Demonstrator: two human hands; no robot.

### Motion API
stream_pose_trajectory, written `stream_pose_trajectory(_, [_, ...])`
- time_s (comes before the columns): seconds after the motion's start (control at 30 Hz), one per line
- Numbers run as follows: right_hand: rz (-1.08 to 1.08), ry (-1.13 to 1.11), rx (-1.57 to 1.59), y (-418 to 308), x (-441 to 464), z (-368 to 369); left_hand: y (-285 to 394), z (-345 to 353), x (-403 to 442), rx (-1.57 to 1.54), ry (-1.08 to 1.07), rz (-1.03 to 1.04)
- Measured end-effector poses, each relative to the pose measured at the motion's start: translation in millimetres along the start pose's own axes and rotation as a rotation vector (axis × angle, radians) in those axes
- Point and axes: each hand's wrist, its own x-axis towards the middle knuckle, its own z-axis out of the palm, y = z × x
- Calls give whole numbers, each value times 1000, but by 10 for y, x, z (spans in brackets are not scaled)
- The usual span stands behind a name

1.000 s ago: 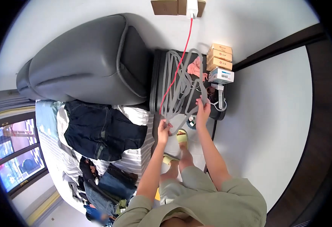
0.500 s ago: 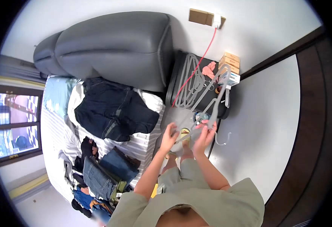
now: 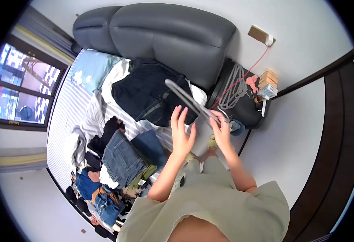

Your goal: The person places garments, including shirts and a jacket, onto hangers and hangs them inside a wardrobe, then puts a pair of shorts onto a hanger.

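Note:
My right hand [image 3: 222, 133] grips a grey clothes hanger [image 3: 187, 96], which is seen nearly edge-on and slants up to the left. My left hand [image 3: 181, 137] is just beside it with fingers spread and nothing in its grasp. Beyond the hanger's far end, a dark navy garment [image 3: 140, 94] lies spread over white cloth on the bed. Folded blue jeans [image 3: 124, 159] rest on the bed to the left of my left forearm.
A black nightstand [image 3: 241, 111] carries several grey hangers [image 3: 234, 86], a pink cloth [image 3: 251, 83] and small boxes [image 3: 268, 78]. A red cable [image 3: 245, 76] runs down from the wall socket. The grey headboard [image 3: 165, 36] borders the bed, where more clothes [image 3: 104, 201] are heaped.
The hanger has swung from over the nightstand leftward toward the dark garment. My left hand has opened beside it, and my view has turned toward the bed.

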Motion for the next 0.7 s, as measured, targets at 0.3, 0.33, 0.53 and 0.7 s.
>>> stream_pose_trajectory(0.3, [-333, -311, -463, -459, -308, 628, -426, -911, -514, 207, -221, -2])
stream_pose_trajectory(0.33, [-346, -326, -484, -461, -302, 680, -473, -965, -577, 227, -236, -17])
stream_pose_trajectory(0.53, [-372, -390, -549, -386, -148, 964, -552, -1087, -727, 15, -136, -317])
stream_pose_trajectory(0.7, [-189, -516, -560, -338, 142, 1200, -750, -1122, -590, -18, -106, -408])
